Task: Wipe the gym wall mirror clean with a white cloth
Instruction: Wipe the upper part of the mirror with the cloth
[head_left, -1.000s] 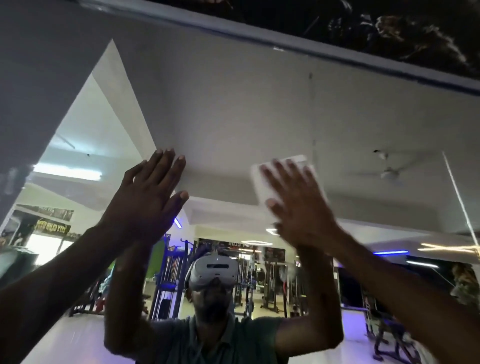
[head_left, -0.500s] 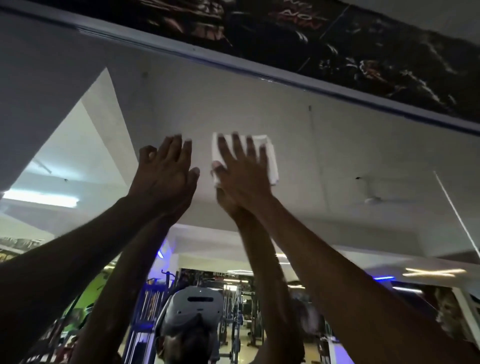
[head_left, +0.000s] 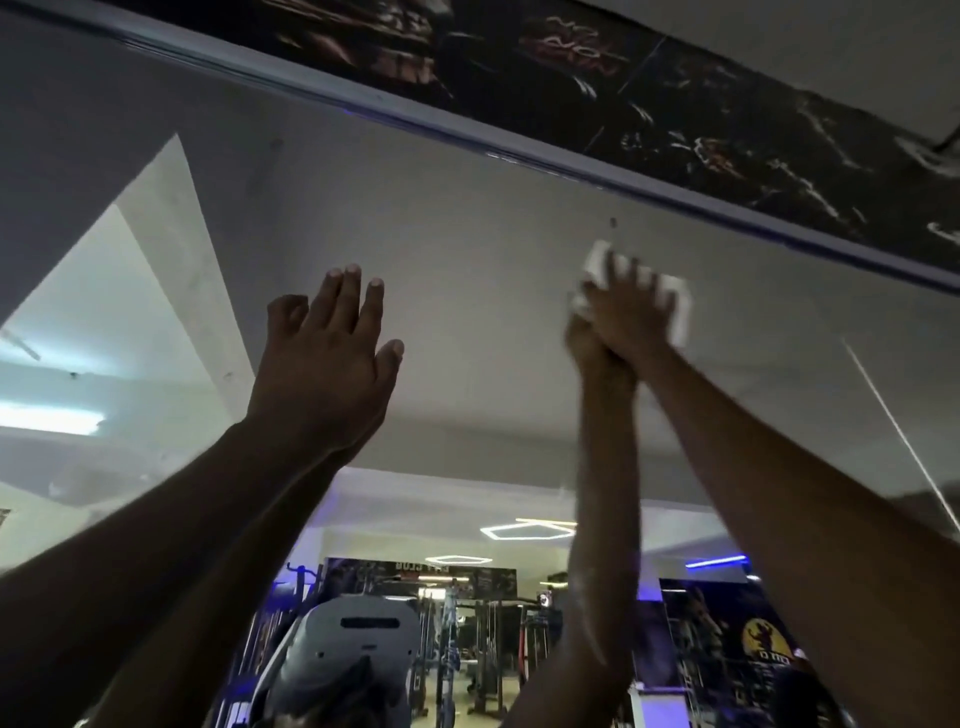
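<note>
Head view: right hand (head_left: 626, 312) is pressing a folded white cloth (head_left: 678, 306) flat against the glossy mirror (head_left: 493, 249) near its top edge, fingers spread straight and motion-blurred. Left hand (head_left: 324, 371) is hovering raised beside it, open-palmed, holding nothing.

Both arms raised; left hand (head_left: 327, 364) flat, right hand (head_left: 626, 312) spread, blurred.

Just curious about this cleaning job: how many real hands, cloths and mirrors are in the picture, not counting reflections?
Hands: 2, left hand and right hand
Cloth: 1
Mirror: 1
Total: 4
</note>
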